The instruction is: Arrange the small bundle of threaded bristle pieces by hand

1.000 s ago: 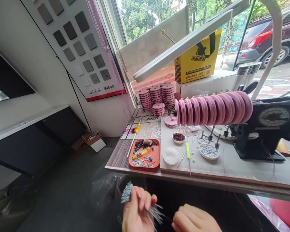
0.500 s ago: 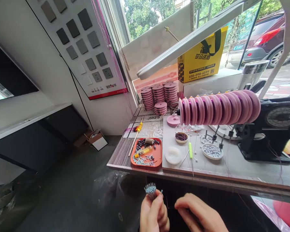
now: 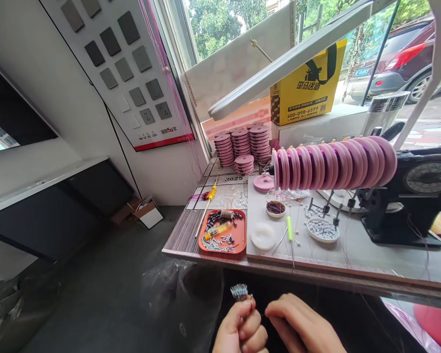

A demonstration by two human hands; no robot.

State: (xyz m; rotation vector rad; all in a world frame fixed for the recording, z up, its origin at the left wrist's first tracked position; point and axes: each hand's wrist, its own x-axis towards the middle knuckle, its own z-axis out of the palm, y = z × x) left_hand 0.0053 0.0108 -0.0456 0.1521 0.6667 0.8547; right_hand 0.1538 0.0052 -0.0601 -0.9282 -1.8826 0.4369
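Note:
Low in the view, below the table's front edge, my left hand (image 3: 240,328) is closed around a small bundle of thin blue-tipped pieces (image 3: 239,291) that stick up from the fist. My right hand (image 3: 303,326) sits just to the right of it, fingers curled toward the left hand; whether it pinches anything is hidden. Both hands hover over a dark space under the table (image 3: 345,255).
On the table stand an orange tray (image 3: 238,242) of small parts, a white disc (image 3: 263,236), a green-handled tool (image 3: 289,229), two small dishes (image 3: 322,230), stacked pink spools (image 3: 238,144), a row of pink spools (image 3: 330,164) on a black machine (image 3: 407,196). A clear plastic bag (image 3: 183,299) hangs left.
My left hand turned the bundle upright and moved right, then shifted slightly further right and lower. My right hand stayed close beside it.

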